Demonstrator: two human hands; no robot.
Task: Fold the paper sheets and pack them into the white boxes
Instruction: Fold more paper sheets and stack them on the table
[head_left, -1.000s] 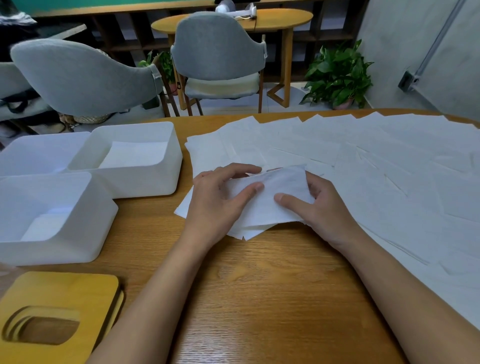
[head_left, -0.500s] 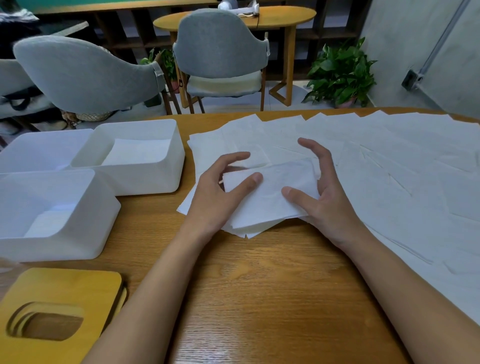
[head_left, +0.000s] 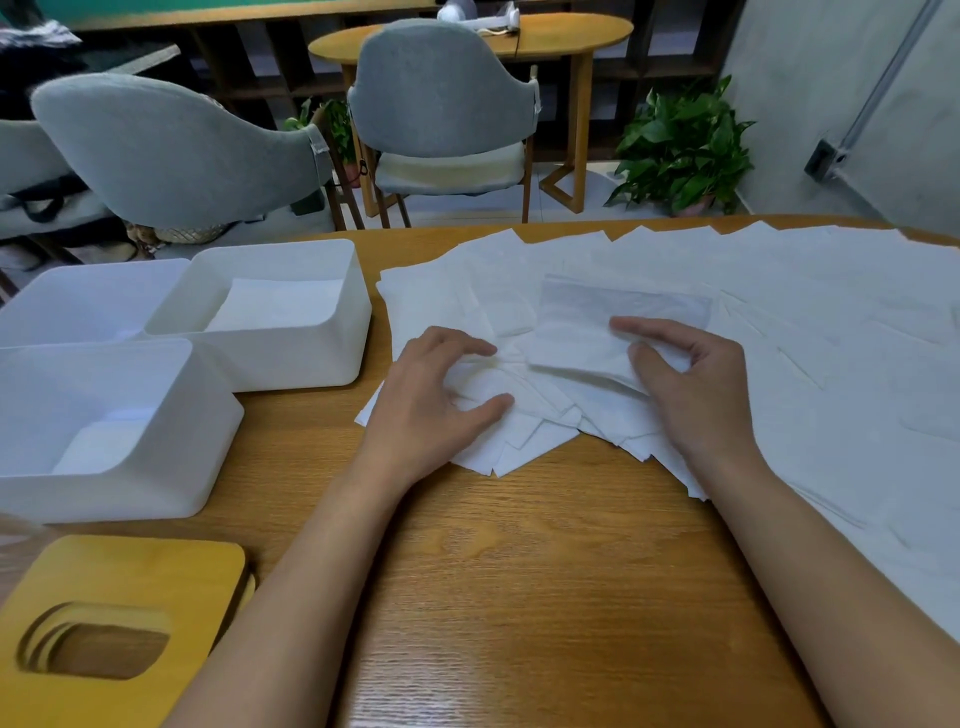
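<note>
Two hands at work: right hand (head_left: 691, 379) pinches the folded sheet (head_left: 582, 327), left hand (head_left: 436, 400) rests spread on loose sheets (head_left: 810, 322), so packing it into a white box (head_left: 306, 358) looks next.

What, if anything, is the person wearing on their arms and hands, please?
Nothing that shows. The left forearm and right forearm are bare, with no sleeves in view. Neither the left hand nor the right hand has a glove, ring, watch or bracelet.

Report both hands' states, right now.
Left hand: open, fingers resting on the loose sheets.
Right hand: closed, pinching the folded sheet.
</note>
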